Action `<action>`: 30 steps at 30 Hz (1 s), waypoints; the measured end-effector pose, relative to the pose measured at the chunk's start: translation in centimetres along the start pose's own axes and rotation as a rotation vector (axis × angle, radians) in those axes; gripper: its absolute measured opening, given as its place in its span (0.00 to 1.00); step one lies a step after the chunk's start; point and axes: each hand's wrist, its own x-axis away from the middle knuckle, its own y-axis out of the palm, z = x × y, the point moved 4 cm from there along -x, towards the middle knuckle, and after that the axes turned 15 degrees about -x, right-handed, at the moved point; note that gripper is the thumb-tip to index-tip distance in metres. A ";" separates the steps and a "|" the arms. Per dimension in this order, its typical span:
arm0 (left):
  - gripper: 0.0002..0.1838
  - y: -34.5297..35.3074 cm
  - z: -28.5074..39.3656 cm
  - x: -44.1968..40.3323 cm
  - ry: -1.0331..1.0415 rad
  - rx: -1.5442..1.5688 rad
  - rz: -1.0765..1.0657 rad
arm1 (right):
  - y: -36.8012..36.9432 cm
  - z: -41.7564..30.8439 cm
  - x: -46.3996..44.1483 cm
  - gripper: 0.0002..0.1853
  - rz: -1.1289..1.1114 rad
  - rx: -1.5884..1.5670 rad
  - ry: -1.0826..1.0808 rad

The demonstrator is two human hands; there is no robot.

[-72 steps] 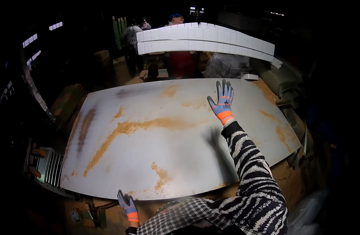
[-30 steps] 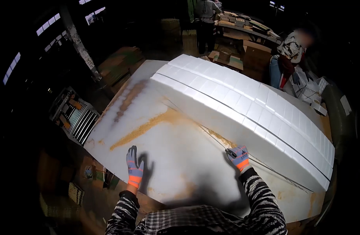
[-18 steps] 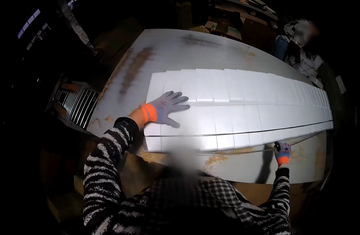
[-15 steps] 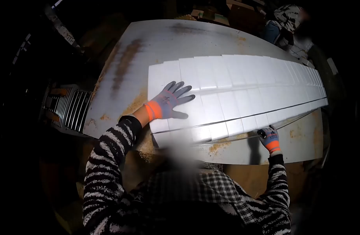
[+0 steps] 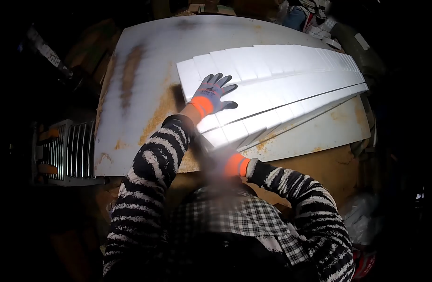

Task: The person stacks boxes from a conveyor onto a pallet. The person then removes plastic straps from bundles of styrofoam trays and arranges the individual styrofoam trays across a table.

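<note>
A long row of white boxes (image 5: 272,94) lies at a slant on the pale, brown-stained board (image 5: 150,94), with a dark strap along its near side. My left hand (image 5: 215,92), in a grey glove with an orange cuff, rests spread on top of the row's left end. Below that end is my right hand (image 5: 230,165), at the near corner of the boxes. Its orange cuff shows, but a blurred patch covers the fingers, so what they hold, if anything, is hidden.
A roller conveyor (image 5: 75,149) stands left of the board. At the back right are part of another person (image 5: 296,19) and small white boxes (image 5: 332,43). Clear plastic (image 5: 359,214) lies at the lower right. Cartons (image 5: 211,8) show behind the board.
The boxes came down from the raised row onto the board, and their near end now slants toward me. My left hand moved onto them. My right hand left the strap and came left to the near corner.
</note>
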 end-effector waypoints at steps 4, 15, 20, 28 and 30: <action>0.39 -0.3 -0.5 0.7 -0.050 -0.061 -0.022 | 0.2 -0.7 -1.3 0.33 -0.203 -0.120 0.277; 0.36 -1.6 -1.2 1.1 -0.106 -0.059 -0.063 | -2.3 -6.0 -4.2 0.29 -0.393 0.069 0.137; 0.32 -0.9 -3.4 0.6 -0.051 0.109 0.024 | -4.8 -4.3 -4.9 0.22 -0.498 -0.057 0.225; 0.51 -5.5 -6.0 10.9 0.141 0.528 0.541 | -18.1 -13.7 -4.3 0.18 -0.338 0.088 0.219; 0.57 -4.1 -4.2 10.6 0.047 0.592 0.631 | -19.1 -14.5 -4.1 0.17 -0.365 -0.024 0.245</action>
